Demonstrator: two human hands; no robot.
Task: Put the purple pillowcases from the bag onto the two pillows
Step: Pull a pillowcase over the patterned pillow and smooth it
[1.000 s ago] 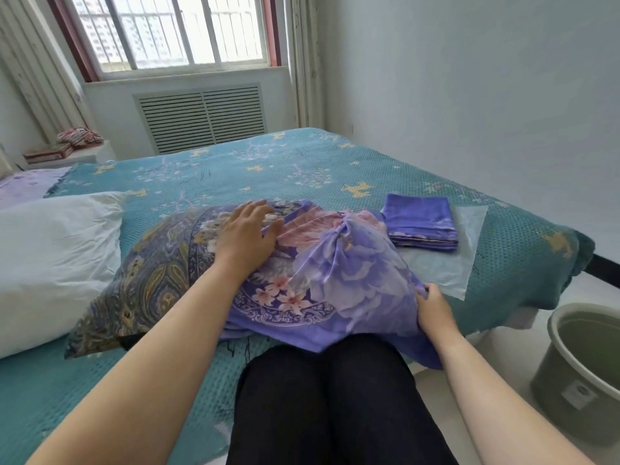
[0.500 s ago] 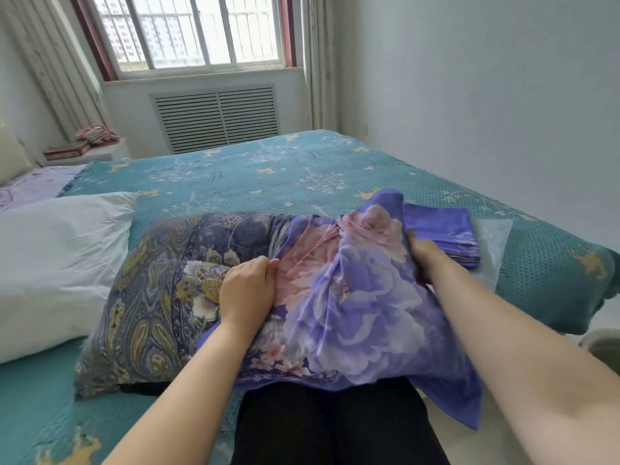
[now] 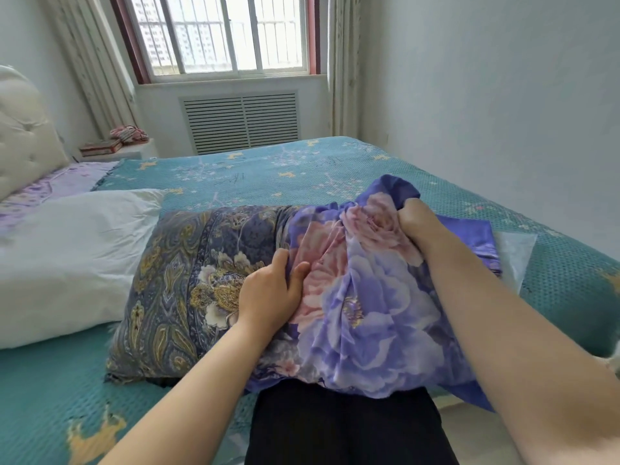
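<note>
A paisley pillow (image 3: 188, 280) lies across the near edge of the bed (image 3: 268, 169), its right end partly over the person's dark-trousered lap (image 3: 342, 427). A purple floral pillowcase (image 3: 365, 313) covers the right part of this pillow, bunched in folds, while the left part is bare. The case's open edge runs roughly down the middle of the pillow.

The left hand (image 3: 271, 297) rests on the pillow at that edge, its fingers (image 3: 298, 273) closed on a fold of the purple cloth, thumb on top. The right hand (image 3: 419, 223) is at the pillow's far right corner, fist clenched tight on a gathered bunch of the case (the cloth stands up in a peak above the knuckles).

Just behind the right forearm, a second pillowcase (image 3: 479, 236) lies folded flat on a clear plastic bag (image 3: 516, 250) spread on the bed. The arm hides much of it.

To the left, touching the paisley pillow's far left corner, sits a white pillow (image 3: 73, 256) with no case on it. Beyond it a padded headboard (image 3: 23, 135) stands at the left edge of the view. At the far side of the bed are a window (image 3: 224, 31) and a slatted grille (image 3: 241, 120) below it.
</note>
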